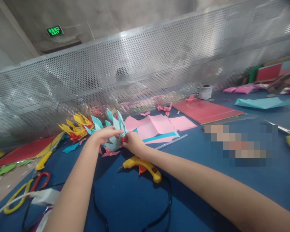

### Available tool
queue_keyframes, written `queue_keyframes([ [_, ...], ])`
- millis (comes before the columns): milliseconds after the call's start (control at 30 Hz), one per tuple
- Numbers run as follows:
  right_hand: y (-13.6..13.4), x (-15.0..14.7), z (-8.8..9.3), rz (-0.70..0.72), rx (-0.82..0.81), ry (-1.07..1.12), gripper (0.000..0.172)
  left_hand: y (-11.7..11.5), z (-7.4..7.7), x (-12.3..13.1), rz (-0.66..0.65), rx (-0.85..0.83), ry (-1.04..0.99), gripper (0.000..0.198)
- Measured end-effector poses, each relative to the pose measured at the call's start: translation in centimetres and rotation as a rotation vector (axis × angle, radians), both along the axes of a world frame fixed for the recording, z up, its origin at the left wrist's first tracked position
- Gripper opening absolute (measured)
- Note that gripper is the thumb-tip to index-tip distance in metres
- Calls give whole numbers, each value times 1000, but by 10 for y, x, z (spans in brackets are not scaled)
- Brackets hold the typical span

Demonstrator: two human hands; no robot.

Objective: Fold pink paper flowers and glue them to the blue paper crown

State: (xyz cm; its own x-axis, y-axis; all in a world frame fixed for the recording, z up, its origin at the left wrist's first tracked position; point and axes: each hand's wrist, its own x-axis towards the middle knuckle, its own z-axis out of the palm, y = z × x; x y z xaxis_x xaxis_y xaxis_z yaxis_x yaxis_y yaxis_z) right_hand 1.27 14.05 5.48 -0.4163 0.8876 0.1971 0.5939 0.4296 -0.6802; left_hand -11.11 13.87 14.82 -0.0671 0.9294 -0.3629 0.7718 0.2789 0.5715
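My left hand (105, 134) and my right hand (132, 142) are both closed on a light blue folded-paper flower (112, 127) held just above the blue table (207, 161). The flower has several pointed petals fanning upward and a small red centre near my right fingers. A pink paper piece (109, 153) lies under the flower. A yellow glue gun (142, 166) with an orange trigger lies on the table just below my right wrist, its black cord looping toward me.
A yellow and red paper flower (77, 129) sits left of my hands. Pink sheets (157, 125), a red board (205, 111), yellow and red scissors (26, 190), a white plug (44, 196) and a perforated metal screen (145, 71) surround the area.
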Motion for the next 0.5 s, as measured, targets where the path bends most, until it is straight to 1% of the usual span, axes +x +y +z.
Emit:
queue_keyframes([
  [267,4,-2,-4,-4,-6,108,28,-7,3,6,-6,3,19,31],
  [500,3,0,-1,-43,-49,299,29,-6,7,-5,46,27,-33,29],
])
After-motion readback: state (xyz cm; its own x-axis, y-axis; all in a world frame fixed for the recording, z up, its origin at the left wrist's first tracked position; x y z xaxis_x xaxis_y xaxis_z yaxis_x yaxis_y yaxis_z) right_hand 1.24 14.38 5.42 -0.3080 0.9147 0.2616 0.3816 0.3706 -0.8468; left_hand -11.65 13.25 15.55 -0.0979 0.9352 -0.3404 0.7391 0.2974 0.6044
